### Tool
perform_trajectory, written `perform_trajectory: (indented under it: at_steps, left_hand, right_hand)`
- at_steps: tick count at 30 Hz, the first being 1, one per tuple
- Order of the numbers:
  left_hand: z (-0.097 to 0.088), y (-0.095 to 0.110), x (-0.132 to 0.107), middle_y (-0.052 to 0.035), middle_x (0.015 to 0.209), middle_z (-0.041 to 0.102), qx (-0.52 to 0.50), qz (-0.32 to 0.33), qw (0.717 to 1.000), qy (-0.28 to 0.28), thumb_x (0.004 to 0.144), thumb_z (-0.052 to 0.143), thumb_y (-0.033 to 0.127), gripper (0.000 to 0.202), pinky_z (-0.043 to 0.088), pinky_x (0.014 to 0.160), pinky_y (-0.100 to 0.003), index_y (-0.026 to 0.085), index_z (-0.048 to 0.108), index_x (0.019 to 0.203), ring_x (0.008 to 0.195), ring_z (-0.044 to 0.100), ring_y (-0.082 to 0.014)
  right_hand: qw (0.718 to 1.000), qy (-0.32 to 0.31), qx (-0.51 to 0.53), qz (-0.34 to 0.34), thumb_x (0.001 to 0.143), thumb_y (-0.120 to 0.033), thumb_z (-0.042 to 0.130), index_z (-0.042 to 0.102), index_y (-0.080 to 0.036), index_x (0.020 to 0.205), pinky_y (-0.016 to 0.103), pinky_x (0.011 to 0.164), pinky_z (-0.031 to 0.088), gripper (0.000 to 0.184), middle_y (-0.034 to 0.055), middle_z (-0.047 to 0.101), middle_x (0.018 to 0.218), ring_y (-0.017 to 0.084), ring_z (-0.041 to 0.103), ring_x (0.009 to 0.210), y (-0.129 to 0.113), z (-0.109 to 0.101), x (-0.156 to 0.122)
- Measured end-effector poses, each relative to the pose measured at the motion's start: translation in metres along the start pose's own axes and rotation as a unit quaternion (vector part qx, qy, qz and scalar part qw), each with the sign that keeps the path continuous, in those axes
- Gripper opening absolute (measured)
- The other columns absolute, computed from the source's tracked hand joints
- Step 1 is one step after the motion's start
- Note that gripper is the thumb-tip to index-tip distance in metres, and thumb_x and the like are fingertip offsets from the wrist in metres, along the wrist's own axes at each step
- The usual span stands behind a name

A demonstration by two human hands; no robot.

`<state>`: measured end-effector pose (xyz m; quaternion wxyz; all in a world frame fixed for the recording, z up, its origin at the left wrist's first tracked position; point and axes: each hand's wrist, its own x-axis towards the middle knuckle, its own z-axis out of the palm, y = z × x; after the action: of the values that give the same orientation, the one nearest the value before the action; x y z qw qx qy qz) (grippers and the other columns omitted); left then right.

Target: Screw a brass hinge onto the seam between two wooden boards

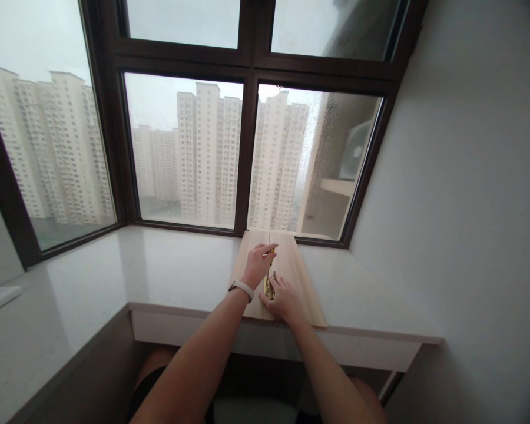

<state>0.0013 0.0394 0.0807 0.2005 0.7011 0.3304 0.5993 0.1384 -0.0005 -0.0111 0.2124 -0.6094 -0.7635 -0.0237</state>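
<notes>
My left hand [258, 262], with a watch on its wrist, grips a small screwdriver [272, 252] by its yellow and black handle. The thin shaft slants down toward a gold-coloured metal fitting [269, 290]; I cannot tell whether the tip touches it. Thumb and fingers of my right hand [285, 298] close around that fitting, holding it against a light wooden board [299, 277]. Part of the fitting is hidden by the fingers. A thin dark line runs along the board above my left hand.
Beneath the board is a white sill or counter [172, 265], its front edge near my lap. Dark-framed windows [246, 147] rise behind it. A white wall [459, 176] stands on the right, and a flat white object [0, 297] lies at the far left.
</notes>
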Motion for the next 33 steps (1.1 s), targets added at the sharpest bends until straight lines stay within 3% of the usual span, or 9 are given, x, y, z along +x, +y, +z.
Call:
perform_trajectory:
  at_steps: [4, 11, 16, 22, 33]
  left_hand:
    - [0.002, 0.005, -0.002, -0.0063, 0.102, 0.067, 0.004, 0.004, 1.0, 0.005, 0.093, 0.061, 0.024, 0.031, 0.058, 0.077, -0.026, 0.024, 0.071, 0.122, 0.082, 0.067, -0.0131]
    - [-0.005, -0.005, 0.002, -0.0079, 0.12, 0.071, -0.012, -0.007, 1.0, -0.005, 0.096, 0.053, 0.02, 0.033, 0.053, 0.097, -0.035, 0.022, 0.069, 0.126, 0.106, 0.067, -0.0181]
    - [-0.007, -0.015, 0.005, -0.0087, 0.11, 0.075, -0.07, -0.041, 0.997, -0.02, 0.096, 0.055, 0.021, 0.032, 0.056, 0.09, -0.033, 0.02, 0.068, 0.125, 0.1, 0.07, -0.0175]
    - [-0.007, -0.016, 0.005, -0.0075, 0.106, 0.076, -0.057, -0.063, 0.996, 0.005, 0.093, 0.059, 0.023, 0.032, 0.056, 0.086, -0.03, 0.021, 0.07, 0.123, 0.093, 0.071, -0.0161]
    - [-0.005, -0.006, 0.0, -0.0066, 0.107, 0.071, -0.02, -0.024, 0.999, 0.011, 0.092, 0.062, 0.024, 0.03, 0.058, 0.075, -0.025, 0.023, 0.072, 0.12, 0.087, 0.068, -0.0146]
  right_hand:
    - [1.0, 0.004, 0.001, 0.004, 0.086, -0.064, 0.052, 0.049, -0.018, 0.149, 0.043, 0.119, 0.021, 0.078, 0.0136, 0.043, 0.156, 0.033, 0.036, 0.143, 0.0, 0.0, 0.0]
    - [1.0, -0.001, 0.001, 0.002, 0.086, -0.065, 0.052, 0.049, -0.018, 0.149, 0.044, 0.119, 0.022, 0.079, 0.0138, 0.043, 0.155, 0.033, 0.036, 0.143, 0.0, 0.0, 0.0]
    - [1.0, 0.007, -0.004, -0.001, 0.086, -0.066, 0.051, 0.049, -0.017, 0.149, 0.044, 0.118, 0.023, 0.079, 0.0147, 0.044, 0.155, 0.033, 0.037, 0.143, 0.002, 0.004, 0.002]
    - [1.0, 0.01, -0.002, -0.008, 0.086, -0.065, 0.052, 0.05, -0.018, 0.148, 0.045, 0.118, 0.023, 0.078, 0.0147, 0.044, 0.154, 0.033, 0.037, 0.142, 0.004, 0.006, 0.002]
    - [1.0, 0.001, -0.003, 0.005, 0.086, -0.065, 0.052, 0.049, -0.019, 0.149, 0.044, 0.119, 0.022, 0.078, 0.0129, 0.043, 0.155, 0.033, 0.036, 0.143, -0.001, 0.001, 0.0]
